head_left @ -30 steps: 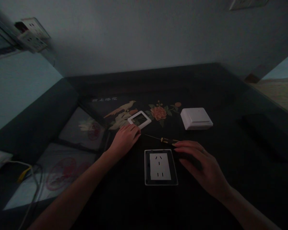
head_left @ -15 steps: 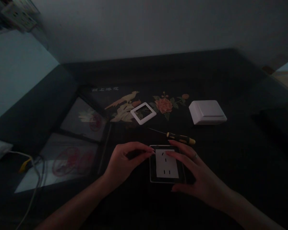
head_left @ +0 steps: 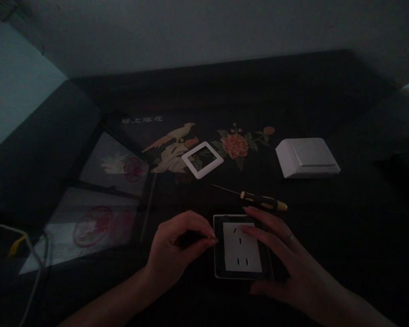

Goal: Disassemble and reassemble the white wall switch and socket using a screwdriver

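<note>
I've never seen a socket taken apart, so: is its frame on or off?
Off: the white frame lies flat on the table, beyond the screwdriver, apart from the socket.

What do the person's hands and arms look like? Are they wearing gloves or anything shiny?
No gloves! The left hand is bare, with no ring that I can see. The right hand has what looks like a thin ring on one finger. No sleeves show on either forearm. It's too dark to tell the nails' colour.

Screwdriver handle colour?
The screwdriver handle is black with yellow parts, including its butt end; clearest in the head view, dim light.
</note>
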### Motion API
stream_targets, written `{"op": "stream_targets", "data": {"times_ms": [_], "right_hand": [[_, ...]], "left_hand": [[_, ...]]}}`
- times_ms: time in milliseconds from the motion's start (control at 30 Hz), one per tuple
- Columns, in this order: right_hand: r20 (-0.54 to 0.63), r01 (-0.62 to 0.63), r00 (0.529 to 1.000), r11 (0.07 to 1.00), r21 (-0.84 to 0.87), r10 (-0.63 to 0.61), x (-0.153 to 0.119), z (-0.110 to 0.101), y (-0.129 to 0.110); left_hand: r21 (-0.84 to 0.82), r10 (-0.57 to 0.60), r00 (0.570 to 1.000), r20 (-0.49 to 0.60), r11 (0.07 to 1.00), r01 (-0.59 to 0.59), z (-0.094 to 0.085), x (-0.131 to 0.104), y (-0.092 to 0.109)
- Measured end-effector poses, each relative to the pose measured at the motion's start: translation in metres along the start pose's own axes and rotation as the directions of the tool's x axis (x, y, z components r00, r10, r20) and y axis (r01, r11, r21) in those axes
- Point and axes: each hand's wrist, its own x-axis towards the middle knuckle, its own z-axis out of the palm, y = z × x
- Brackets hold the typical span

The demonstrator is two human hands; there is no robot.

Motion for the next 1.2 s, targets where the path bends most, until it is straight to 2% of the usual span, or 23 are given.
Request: {"op": "stream_targets", "data": {"times_ms": [167,233,533,700,867,1200], "right_hand": [[0.002,0.034,0.999,0.999,-0.037,-0.034,0.000,0.000,0.000],[0.000,0.047,0.999,0.998,-0.053,-0.047,0.001,-0.001,-0.001],[-0.028,0.044,0.999,0.998,-0.039,-0.045,0.002,-0.001,-0.002],[0.004,0.031,1.000,0.999,-0.038,-0.030,0.002,-0.001,-0.001],[-0.015,0.030,0.999,0.999,-0.030,-0.030,0.001,0.000,-0.002],[-0.010,0.037,0.999,0.999,-0.039,-0.037,0.002,-0.002,-0.001]], "left_hand": [[0.080,0.184,0.979,0.091,0.978,-0.191,0.001,0.001,0.001],[0.104,0.217,0.968,0.125,0.968,-0.230,0.001,0.001,0.001],[0.167,0.248,0.958,0.147,0.948,-0.271,0.006,-0.002,-0.004],[0.211,0.309,0.935,0.175,0.915,-0.342,0.004,-0.001,-0.006],[0.248,0.385,0.900,0.203,0.869,-0.427,0.002,-0.003,-0.010],[0.341,0.364,0.896,0.252,0.833,-0.435,-0.002,-0.004,-0.007]]}}
